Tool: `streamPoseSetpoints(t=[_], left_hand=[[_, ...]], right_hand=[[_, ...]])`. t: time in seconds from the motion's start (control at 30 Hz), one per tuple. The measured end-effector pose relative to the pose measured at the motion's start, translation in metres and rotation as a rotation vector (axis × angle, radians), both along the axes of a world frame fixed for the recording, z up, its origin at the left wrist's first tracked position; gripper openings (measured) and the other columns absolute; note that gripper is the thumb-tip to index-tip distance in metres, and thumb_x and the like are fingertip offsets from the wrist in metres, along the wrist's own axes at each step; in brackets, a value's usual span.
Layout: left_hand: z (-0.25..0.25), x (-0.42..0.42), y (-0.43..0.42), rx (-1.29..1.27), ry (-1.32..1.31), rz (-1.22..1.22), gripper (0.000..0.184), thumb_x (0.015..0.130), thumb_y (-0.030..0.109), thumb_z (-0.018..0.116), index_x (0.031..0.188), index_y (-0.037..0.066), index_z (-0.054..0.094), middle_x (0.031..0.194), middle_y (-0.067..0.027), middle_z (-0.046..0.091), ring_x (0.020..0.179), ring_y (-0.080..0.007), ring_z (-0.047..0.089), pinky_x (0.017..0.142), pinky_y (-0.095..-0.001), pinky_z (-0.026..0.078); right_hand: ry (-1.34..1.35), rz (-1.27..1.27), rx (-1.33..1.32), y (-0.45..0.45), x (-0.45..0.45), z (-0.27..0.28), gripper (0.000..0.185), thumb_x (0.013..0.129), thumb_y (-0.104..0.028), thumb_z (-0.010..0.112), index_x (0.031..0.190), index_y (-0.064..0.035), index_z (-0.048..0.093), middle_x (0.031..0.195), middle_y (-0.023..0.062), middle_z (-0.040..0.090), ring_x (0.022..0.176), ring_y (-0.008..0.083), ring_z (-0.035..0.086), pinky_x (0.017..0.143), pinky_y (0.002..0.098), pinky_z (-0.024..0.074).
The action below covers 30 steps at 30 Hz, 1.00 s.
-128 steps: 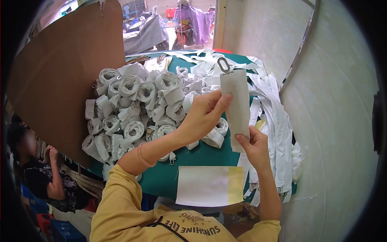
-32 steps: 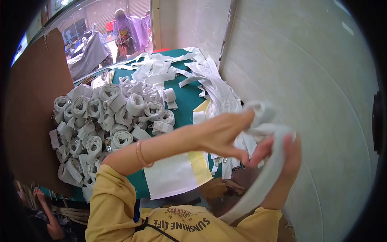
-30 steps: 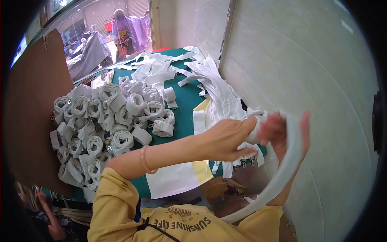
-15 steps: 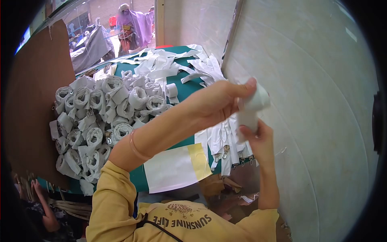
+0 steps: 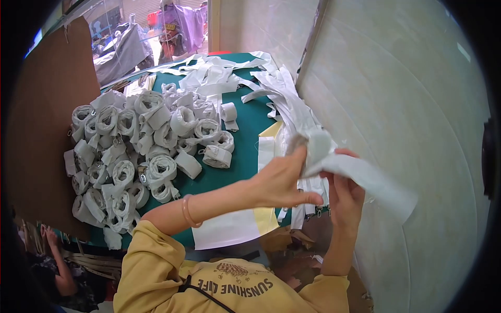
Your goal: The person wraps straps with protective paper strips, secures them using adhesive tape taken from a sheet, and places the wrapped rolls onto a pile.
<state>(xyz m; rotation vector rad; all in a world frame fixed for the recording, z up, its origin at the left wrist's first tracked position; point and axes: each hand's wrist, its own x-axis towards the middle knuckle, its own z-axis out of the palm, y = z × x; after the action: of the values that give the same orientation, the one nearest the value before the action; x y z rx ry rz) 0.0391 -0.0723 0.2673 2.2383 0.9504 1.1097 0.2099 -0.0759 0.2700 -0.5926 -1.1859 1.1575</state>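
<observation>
my right grip (image 5: 345, 198) is pinching a white strip (image 5: 378, 182) right of centre; my left grip (image 5: 282, 180) is touching its blurred coil (image 5: 318, 147), closure unclear. rolls (image 5: 156, 152) are lying at left.

Strip (image 5: 370, 180): blurred, worst at its coiled end
Left hand (image 5: 284, 180): some fingers out of sight
Right hand (image 5: 345, 195): partly behind the strip
Sheet (image 5: 224, 230): upper edge behind the left forearm (image 5: 224, 203)
Shirt (image 5: 235, 292): cut by the bottom edge
</observation>
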Motion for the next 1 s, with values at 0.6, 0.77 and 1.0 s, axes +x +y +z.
streamPoseSetpoints(t=[0.6,0.77,1.0], left_hand=[[-0.060,-0.042,-0.006,0.325,0.176,0.238,0.047,0.061,0.016,0.067,0.097,-0.005,0.046,0.086,-0.0167,0.053,0.083,-0.0331,0.053,0.071,-0.0381,0.042],[-0.086,-0.055,-0.004,0.478,0.093,0.376,0.042,0.059,0.027,0.066,0.084,-0.002,0.050,0.070,-0.0124,0.052,0.066,-0.0291,0.054,0.061,-0.0359,0.043],[-0.095,-0.059,-0.016,0.388,-0.062,0.486,0.034,0.059,0.024,0.071,0.071,0.001,0.050,0.060,-0.0117,0.048,0.049,-0.0292,0.047,0.048,-0.0348,0.040]], right_hand=[[-0.247,0.096,-0.299,0.019,-0.075,-0.032,0.048,0.100,-0.042,0.028,0.109,-0.0026,0.053,0.101,0.0069,0.055,0.096,0.0125,0.053,0.088,0.0284,0.0416],[-0.195,0.027,-0.313,0.008,-0.099,-0.052,0.053,0.099,-0.047,0.027,0.118,-0.0015,0.047,0.110,0.0077,0.053,0.100,0.0157,0.053,0.090,0.0302,0.0412],[0.074,0.229,-0.446,0.011,-0.102,-0.047,0.037,0.097,-0.023,0.046,0.125,0.0012,0.043,0.116,0.0080,0.052,0.104,0.0150,0.051,0.090,0.0299,0.0414]])
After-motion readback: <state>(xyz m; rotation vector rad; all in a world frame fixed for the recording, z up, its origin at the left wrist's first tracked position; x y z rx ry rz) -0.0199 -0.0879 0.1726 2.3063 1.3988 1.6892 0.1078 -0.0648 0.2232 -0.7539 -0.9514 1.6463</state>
